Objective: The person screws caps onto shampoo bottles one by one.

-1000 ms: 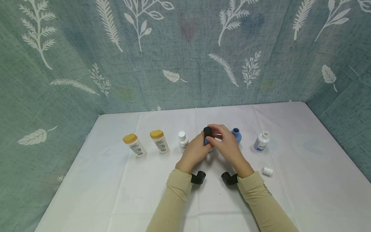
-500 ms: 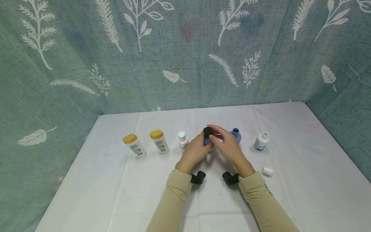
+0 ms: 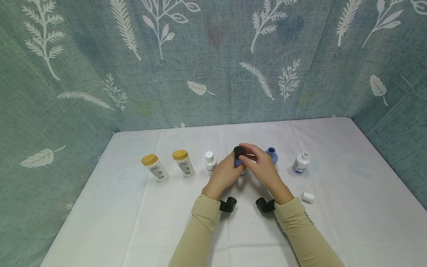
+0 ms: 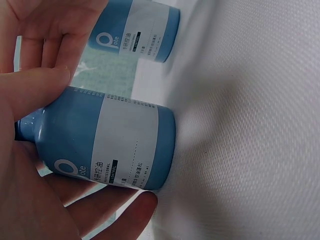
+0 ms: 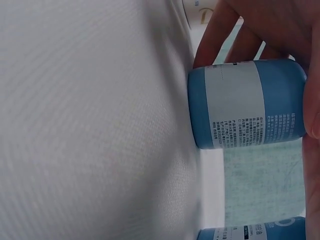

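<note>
A blue bottle [image 4: 120,142] with a pale grey label stands on the white cloth, between both hands. My left hand [image 3: 224,172] grips it, with fingers curled round its side. The black cap [image 3: 238,151] sits at the top of that bottle, and my right hand [image 3: 261,165] pinches it between thumb and fingers. A second blue bottle [image 3: 272,155] stands just beyond the right hand, with its mouth uncovered. To the left hand's left is a small white bottle [image 3: 210,162] with a white cap. The neck of the gripped bottle is mostly hidden by fingers.
An uncapped white bottle [image 3: 301,163] stands at the right, with a loose white cap [image 3: 308,197] lying in front of it. Two white bottles with yellow caps, one outer [image 3: 155,167] and one inner [image 3: 184,163], stand at the left. A patterned green curtain [image 3: 213,74] hangs behind the table.
The right hand and wrist have shifted very slightly while staying at the black cap. The left hand keeps its grip, and the other bottles have not moved.
</note>
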